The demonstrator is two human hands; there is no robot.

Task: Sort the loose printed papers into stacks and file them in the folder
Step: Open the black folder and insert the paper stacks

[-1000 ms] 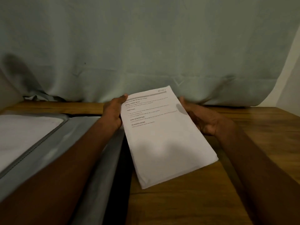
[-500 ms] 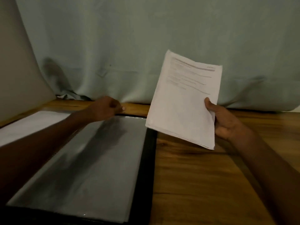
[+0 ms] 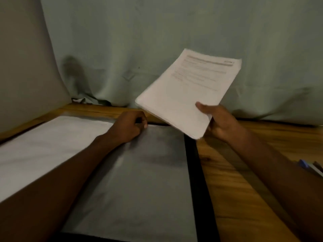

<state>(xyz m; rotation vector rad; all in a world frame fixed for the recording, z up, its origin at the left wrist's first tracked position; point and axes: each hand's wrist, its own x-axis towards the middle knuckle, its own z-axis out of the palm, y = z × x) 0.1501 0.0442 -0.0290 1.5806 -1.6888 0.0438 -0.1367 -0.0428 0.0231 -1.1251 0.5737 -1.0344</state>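
right hand [image 3: 219, 123]: grasps paper stack [image 3: 187, 91] aloft | left hand [image 3: 129, 126]: fingers curled, pinching plastic sleeve [image 3: 139, 172] top edge | folder [image 3: 194, 168] open on surface [image 3: 244, 180]

Both arms are extended forward.
The left hand [image 3: 130, 125] is held low with fingers curled; the right hand [image 3: 219, 122] is raised, thumb on top, fingers pinching underneath.
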